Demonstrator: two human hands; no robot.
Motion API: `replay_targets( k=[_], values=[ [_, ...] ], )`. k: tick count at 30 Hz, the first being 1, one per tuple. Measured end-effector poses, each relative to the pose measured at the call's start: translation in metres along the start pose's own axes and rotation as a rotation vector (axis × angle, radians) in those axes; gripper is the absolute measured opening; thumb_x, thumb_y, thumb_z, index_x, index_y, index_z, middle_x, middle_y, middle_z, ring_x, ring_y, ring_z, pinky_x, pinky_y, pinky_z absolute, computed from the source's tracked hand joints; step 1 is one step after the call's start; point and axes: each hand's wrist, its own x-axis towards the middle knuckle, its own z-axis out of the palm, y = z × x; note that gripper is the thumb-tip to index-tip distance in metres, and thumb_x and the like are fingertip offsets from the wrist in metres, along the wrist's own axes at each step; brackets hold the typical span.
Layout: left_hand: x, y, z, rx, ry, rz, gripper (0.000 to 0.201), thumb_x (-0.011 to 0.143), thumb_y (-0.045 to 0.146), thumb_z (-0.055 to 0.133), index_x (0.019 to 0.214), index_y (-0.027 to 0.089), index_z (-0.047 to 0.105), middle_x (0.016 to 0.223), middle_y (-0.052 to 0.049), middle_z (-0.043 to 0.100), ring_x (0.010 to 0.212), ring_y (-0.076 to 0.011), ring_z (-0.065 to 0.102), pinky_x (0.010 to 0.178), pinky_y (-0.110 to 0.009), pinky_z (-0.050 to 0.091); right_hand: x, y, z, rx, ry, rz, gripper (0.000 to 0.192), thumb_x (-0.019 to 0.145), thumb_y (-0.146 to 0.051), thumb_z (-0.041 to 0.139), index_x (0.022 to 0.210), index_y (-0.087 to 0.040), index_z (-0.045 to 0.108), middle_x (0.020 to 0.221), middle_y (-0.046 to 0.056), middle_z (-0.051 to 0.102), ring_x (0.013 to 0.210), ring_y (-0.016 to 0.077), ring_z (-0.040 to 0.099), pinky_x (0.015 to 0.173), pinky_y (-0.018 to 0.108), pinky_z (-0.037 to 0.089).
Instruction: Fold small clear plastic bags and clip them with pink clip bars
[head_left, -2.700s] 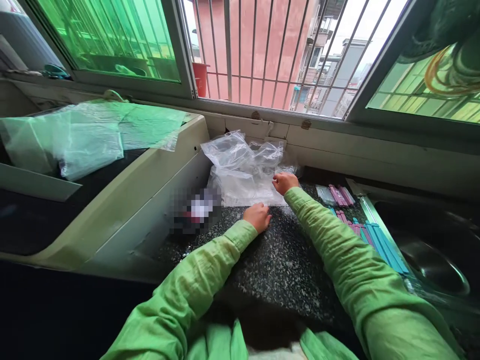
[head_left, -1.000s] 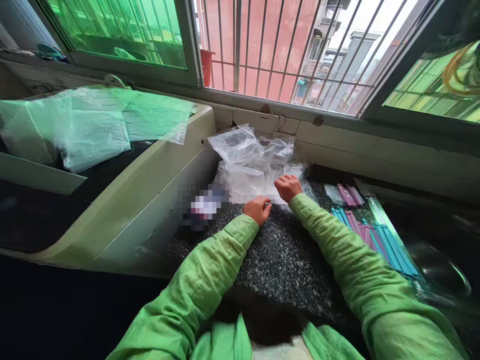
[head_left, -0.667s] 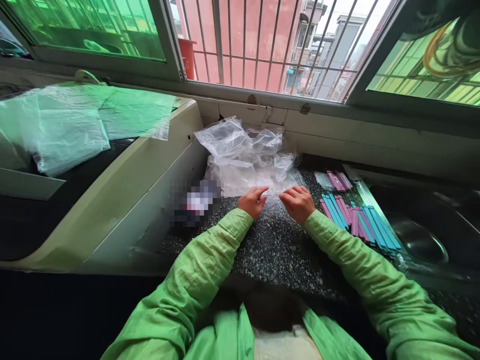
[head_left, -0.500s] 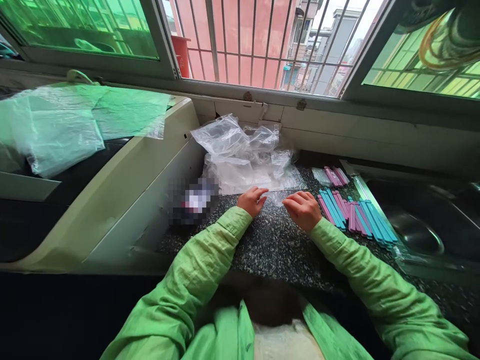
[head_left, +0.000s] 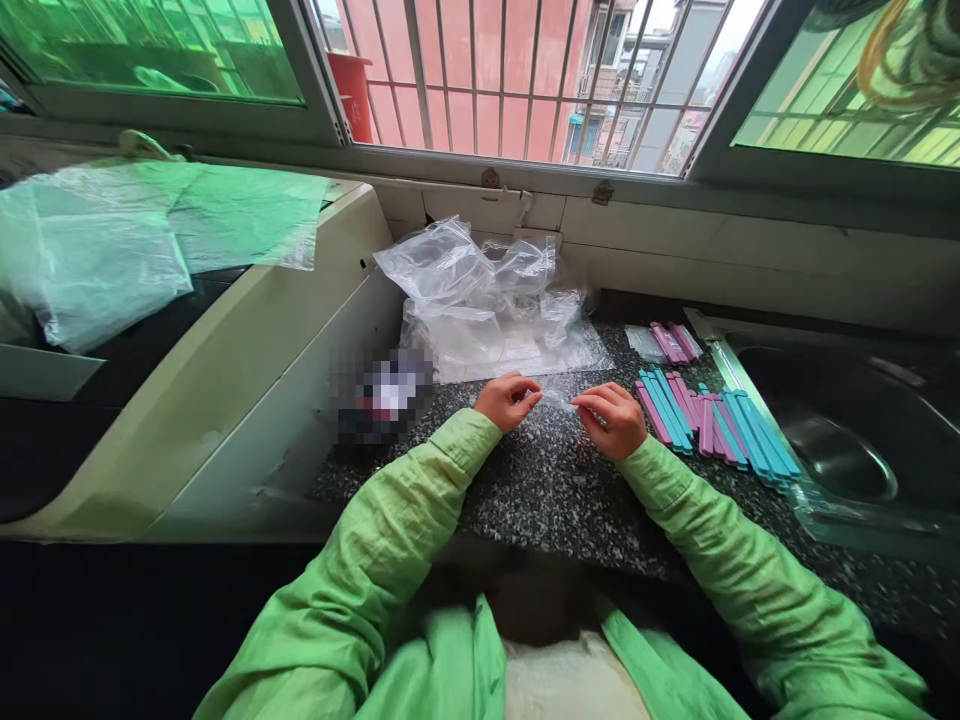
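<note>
— Over on the far left, what lies on the cream appliance (head_left: pixel 247 340)?
— Crumpled clear sheeting (head_left: pixel 90 250), catching green from the window (head_left: pixel 150 45). Just right of the appliance, on the speckled counter (head_left: pixel 555 500), is a blurred dark item (head_left: pixel 379 395).

— And the left hand (head_left: pixel 504 400)?
— Fingers curled together, pinching one end of a small clear bag (head_left: pixel 556 399) that lies just above the counter, between both hands.

— Behind it?
— A pile of clear bags (head_left: pixel 487 305) against the wall, near the hands but apart from them.

— The right hand (head_left: pixel 613 418)?
— Its fingers are closed on the bag's other end.

— Further right?
— Pink and blue sticks (head_left: pixel 712 425) lie in a row just beside that hand, with a steel sink (head_left: pixel 840 470) past them.
</note>
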Motion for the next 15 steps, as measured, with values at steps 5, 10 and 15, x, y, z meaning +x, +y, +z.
replay_targets(
  k=[5, 10, 15],
  values=[
    [0.0006, -0.0008, 0.0015, 0.012, 0.000, 0.001, 0.013, 0.075, 0.021, 0.056, 0.069, 0.013, 0.063, 0.058, 0.003, 0.046, 0.049, -0.0051, 0.039, 0.049, -0.017, 0.035, -0.0004, -0.0006, 0.0003, 0.016, 0.003, 0.021, 0.008, 0.077, -0.017, 0.055, 0.079, -0.020, 0.063, 0.073, 0.004, 0.066, 0.069, 0.0162, 0.056, 0.065, 0.030, 0.047],
    [0.0010, -0.0010, 0.0022, 0.034, 0.007, -0.006, 0.012, 0.075, 0.019, 0.055, 0.068, 0.013, 0.063, 0.059, 0.001, 0.048, 0.051, -0.0057, 0.041, 0.051, -0.018, 0.036, -0.0003, -0.0016, -0.0005, 0.020, 0.014, 0.029, 0.009, 0.076, -0.019, 0.056, 0.082, -0.020, 0.063, 0.075, 0.004, 0.066, 0.071, 0.0170, 0.058, 0.066, 0.032, 0.049],
    [0.0011, 0.0005, 0.0018, 0.074, -0.017, -0.026, 0.013, 0.076, 0.020, 0.055, 0.069, 0.013, 0.063, 0.060, 0.001, 0.050, 0.053, -0.0066, 0.043, 0.053, -0.018, 0.037, 0.0009, -0.0070, -0.0030, 0.046, 0.034, 0.032, 0.011, 0.075, -0.020, 0.058, 0.085, -0.019, 0.063, 0.078, 0.005, 0.065, 0.073, 0.0179, 0.058, 0.067, 0.033, 0.049]
  ],
)
